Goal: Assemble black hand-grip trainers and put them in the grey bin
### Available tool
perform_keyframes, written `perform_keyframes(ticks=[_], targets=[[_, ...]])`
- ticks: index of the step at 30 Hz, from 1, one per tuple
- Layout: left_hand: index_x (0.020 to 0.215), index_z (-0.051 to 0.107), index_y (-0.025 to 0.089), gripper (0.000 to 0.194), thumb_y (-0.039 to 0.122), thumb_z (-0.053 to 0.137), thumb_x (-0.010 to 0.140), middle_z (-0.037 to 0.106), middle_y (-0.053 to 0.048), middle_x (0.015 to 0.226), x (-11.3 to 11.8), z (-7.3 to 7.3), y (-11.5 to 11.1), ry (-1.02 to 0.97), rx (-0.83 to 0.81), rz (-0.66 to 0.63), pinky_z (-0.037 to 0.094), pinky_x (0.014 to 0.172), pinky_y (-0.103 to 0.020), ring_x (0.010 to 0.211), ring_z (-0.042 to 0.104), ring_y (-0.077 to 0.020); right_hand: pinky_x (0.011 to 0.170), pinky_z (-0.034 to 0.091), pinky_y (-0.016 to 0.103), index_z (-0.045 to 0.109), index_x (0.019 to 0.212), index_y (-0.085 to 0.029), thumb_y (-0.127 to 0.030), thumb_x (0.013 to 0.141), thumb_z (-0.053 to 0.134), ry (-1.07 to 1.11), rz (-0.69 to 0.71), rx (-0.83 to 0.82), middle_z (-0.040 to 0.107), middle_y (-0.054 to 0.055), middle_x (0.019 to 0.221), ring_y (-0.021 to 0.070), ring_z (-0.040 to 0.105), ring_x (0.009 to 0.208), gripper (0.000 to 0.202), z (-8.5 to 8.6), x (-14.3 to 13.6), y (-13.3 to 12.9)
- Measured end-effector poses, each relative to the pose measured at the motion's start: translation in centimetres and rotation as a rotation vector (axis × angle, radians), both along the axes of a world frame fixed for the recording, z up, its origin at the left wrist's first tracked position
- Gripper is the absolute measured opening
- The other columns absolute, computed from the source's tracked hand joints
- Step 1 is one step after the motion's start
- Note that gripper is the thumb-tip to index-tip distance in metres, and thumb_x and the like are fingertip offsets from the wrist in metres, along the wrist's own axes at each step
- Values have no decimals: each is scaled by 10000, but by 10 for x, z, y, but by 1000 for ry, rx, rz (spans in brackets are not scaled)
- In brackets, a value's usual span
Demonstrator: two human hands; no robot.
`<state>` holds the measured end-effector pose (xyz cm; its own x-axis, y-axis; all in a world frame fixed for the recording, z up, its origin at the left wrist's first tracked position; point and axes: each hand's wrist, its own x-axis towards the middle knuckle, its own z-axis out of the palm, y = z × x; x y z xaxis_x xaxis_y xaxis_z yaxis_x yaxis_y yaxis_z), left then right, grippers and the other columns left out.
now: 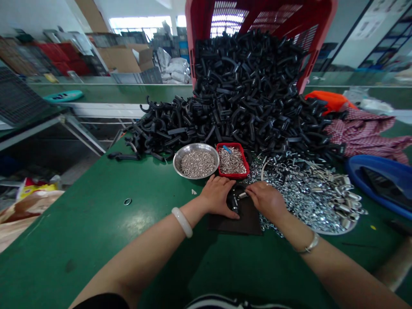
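My left hand is curved around a black curved part and holds it against a dark square pad on the green table. A small metal spring sits at that part, and the fingertips of my right hand are pinched at its right end. Just beyond my hands stand a round metal bowl of tiny metal pieces and a red tray of small pins, with a blue item on top. A large heap of metal rings and springs lies to the right of my right hand.
A big pile of black curved parts spills from a tipped red crate. At right are a blue tray and checked cloth. One ring lies at left. Another person's forearm shows at lower right.
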<state>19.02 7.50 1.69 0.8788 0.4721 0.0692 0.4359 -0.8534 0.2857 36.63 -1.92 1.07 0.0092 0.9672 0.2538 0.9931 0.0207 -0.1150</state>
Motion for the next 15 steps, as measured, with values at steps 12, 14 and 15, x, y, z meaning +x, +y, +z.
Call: perform_keyframes(ticks=[12,14,15], targets=[[1255,392,217,1045,797,554,401,478,-77,1212,1,4,-1,29,-13,47,271,962,-429,1091,418,-291,736,475,337,478,1252,-186,-216,867,388,-120,-25,-151,601,102,1031,251,519,974,397,2,-13,-25],[1254,395,217,1047,794,561,396,481,-78,1208,1,6,-2,42,-17,54,279,957,-432,1088,422,-292,803,461,367,457,1262,-151,-242,860,398,-69,-12,-111,567,122,1098,255,507,1007,417,11,-3,-36],[1257,395,220,1045,791,564,398,481,-77,1209,2,7,-2,46,-18,58,279,957,-435,1088,423,-292,825,451,379,443,1268,-132,-265,864,395,-46,-46,-51,549,138,1120,260,499,1023,429,15,8,-47]])
